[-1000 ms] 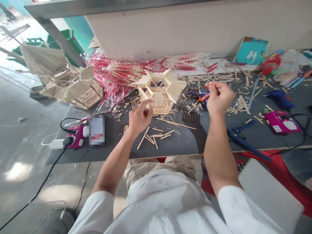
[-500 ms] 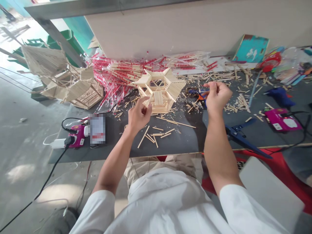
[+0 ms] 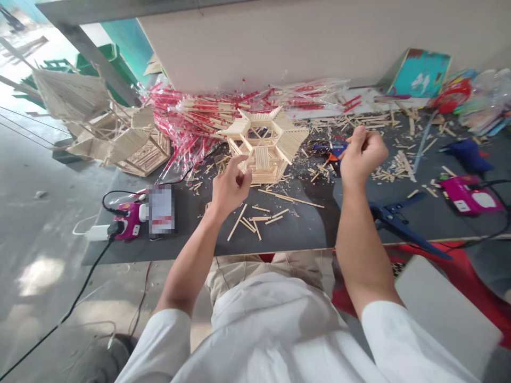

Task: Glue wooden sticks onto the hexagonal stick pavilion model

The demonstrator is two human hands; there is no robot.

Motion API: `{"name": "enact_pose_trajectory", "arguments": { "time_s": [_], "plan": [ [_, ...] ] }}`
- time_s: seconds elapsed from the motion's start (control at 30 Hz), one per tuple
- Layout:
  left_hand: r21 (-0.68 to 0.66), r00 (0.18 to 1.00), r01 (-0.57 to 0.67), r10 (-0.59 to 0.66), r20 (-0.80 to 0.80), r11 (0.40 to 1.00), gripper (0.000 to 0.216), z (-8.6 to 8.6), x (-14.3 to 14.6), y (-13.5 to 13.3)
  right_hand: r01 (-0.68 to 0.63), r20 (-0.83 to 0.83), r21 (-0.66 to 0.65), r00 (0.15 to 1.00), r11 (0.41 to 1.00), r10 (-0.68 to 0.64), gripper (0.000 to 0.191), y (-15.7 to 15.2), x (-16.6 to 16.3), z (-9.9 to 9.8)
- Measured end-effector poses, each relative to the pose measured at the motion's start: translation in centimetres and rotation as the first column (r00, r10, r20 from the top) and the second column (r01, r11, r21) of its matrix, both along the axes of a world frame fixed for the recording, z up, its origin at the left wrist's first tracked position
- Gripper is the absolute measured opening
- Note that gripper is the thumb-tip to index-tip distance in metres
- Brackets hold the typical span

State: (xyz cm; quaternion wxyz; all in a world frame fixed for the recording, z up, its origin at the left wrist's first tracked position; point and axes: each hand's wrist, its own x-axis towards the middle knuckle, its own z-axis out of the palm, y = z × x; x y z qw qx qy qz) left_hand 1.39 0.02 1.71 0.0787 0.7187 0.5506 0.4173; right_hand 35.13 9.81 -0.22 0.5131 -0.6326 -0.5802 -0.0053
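Sitting in a soft, creased white shirt (image 3: pixel 275 330) at a smooth, dark gray table (image 3: pixel 303 226), having slim wooden sticks (image 3: pixel 237 222) lying loose near the edge, some crossing at angles. Having dark blue cutters (image 3: pixel 411 231) lying beside the right forearm and a glossy magenta power adapter (image 3: pixel 130 222) sitting at the left, trailing cables. Curling the left hand (image 3: pixel 229 186) at the front left of a hexagonal stick model (image 3: pixel 262 157), bending thumb and forefinger toward each other around a small gap; not being able to tell of a sliver between the tips, nor of contact with the model. Raising the right hand (image 3: pixel 361 159) well apart from it, folding the fingers in and pressing the thumb to the bent forefinger, hiding anything pinched there. Seeing the model standing between both hands, flaring into ribbed panels around an open top. Finding, farther off, a blue and orange glue gun (image 3: pixel 329 148) among pale splintery offcuts, then shiny, crumpled plastic packets (image 3: pixel 199 117) of red-marked sticks, and a scuffed turquoise board (image 3: pixel 421 74) tilting before a plain pale wall panel (image 3: pixel 319 42).
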Motion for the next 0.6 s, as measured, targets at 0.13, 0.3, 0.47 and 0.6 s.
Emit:
{"name": "enact_pose_trajectory", "arguments": {
  "time_s": [0.13, 0.3, 0.47, 0.6],
  "plan": [
    [0.004, 1.0, 0.008, -0.009, 0.015, 1.0, 0.034, 0.0, 0.0, 0.0, 0.081, -0.108, 0.087, 0.992, 0.993, -0.071, 0.064, -0.5, -0.7, 0.2],
    [-0.015, 1.0, 0.01, -0.01, 0.024, 1.0, 0.035, 0.0, 0.2, 0.0, -0.097, -0.188, 0.111, 0.975, 0.989, 0.117, 0.057, -1.1, -1.6, 0.5],
    [-0.025, 0.999, 0.019, -0.019, 0.027, 1.0, 0.037, -0.1, 0.3, -0.1, -0.06, -0.248, 0.209, 0.962, 0.976, 0.113, 0.054, -1.5, -3.1, 0.8],
    [-0.031, 0.999, 0.035, -0.034, 0.03, 0.999, 0.039, -0.1, 0.2, -0.1, -0.056, -0.248, 0.279, 0.96, 0.959, 0.129, 0.052, -1.6, -4.1, 1.0]
  ]
}}
